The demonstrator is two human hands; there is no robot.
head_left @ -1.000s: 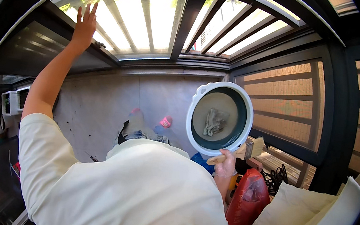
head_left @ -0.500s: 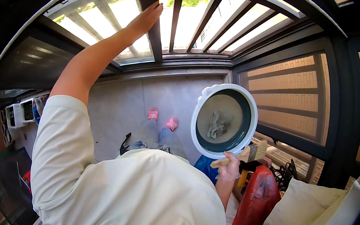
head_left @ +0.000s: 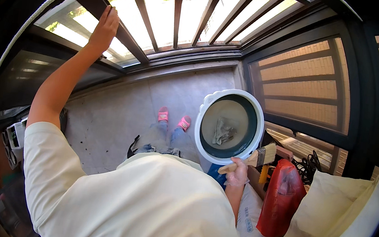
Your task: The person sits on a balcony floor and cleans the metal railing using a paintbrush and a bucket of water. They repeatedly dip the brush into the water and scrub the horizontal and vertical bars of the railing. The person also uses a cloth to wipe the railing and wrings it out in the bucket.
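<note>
My left hand (head_left: 104, 30) is raised at the far left, its fingers hooked over the edge of the dark frame of a sliding window sash (head_left: 131, 44). A clear plastic glove covers my right hand (head_left: 238, 174), which grips the near rim of a round white-rimmed basin (head_left: 215, 159) and also holds a flat paintbrush (head_left: 268, 154) with a wooden handle and pale bristles. Cloudy grey water fills part of the basin, and a wet grey cloth (head_left: 224, 131) lies in it. The basin hangs over the floor, tipped toward me.
Dark window bars (head_left: 177, 17) run beyond the opening. A screened panel (head_left: 302, 85) stands at the right. Beside my right arm are a red plastic bag (head_left: 280, 200), black cables (head_left: 309, 162) and cream-coloured fabric (head_left: 319, 201). Pink slippers (head_left: 163, 114) are on the grey floor.
My left hand has moved left and slightly nearer, and the sash has slid left with it, widening the opening. The basin, still in my right hand with the brush, has shifted slightly left.
</note>
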